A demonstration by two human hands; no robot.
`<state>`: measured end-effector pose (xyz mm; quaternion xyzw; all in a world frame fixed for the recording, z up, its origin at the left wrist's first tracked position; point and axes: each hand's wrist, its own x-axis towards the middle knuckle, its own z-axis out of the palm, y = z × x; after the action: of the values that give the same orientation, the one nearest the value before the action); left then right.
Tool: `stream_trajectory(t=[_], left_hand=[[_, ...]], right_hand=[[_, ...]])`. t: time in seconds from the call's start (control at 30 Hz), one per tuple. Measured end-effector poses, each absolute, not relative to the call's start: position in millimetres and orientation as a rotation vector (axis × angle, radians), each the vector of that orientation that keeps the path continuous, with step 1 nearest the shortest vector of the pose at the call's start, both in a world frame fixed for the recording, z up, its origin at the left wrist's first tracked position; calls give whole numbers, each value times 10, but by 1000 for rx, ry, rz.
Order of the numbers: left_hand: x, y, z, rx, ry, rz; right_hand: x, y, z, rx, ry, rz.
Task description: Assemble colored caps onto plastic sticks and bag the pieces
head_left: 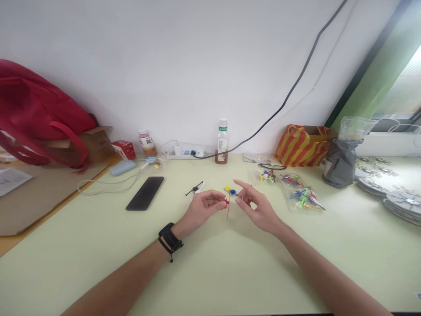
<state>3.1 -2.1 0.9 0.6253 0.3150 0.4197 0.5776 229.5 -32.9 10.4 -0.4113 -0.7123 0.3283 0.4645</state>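
My left hand (208, 205) pinches a small red plastic piece (226, 202) between thumb and fingers. A thin red rod on the piece stands nearly upright beside the fingertips. Just to the right, my right hand (258, 207) has its index finger stretched out, while thumb and another finger come together; a tiny pale thing seems to sit between them, too small to name. Behind the hands lie a yellow round piece (227, 188) and a blue round piece (233, 192). A black and white piece with thin arms (196, 189) rests behind my left hand.
A black phone (145, 193) lies left. Along the wall stand a power strip (184, 152), a drink bottle (222, 142) and another bottle (147, 143). Clear bags of colourful plastic pieces (304, 197) lie right, before a striped bag (302, 147). A black cable (289, 96) hangs across the wall.
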Motion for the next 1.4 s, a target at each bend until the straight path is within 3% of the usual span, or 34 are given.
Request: stream_trajectory(t=[0.27, 1.03, 1.23, 1.4], left_hand=[[15, -22, 30, 1436, 735, 995], [15, -8, 6, 1429, 723, 979], [14, -11, 17, 1424, 721, 1001], [17, -24, 21, 1429, 723, 980]], right_hand=[[2253, -351, 110, -995, -1722, 1151], [2208, -365, 39, -1002, -1680, 901], [2246, -356, 91, -1005, -1822, 1167], [2203, -333, 65, -1006, -1705, 1057]])
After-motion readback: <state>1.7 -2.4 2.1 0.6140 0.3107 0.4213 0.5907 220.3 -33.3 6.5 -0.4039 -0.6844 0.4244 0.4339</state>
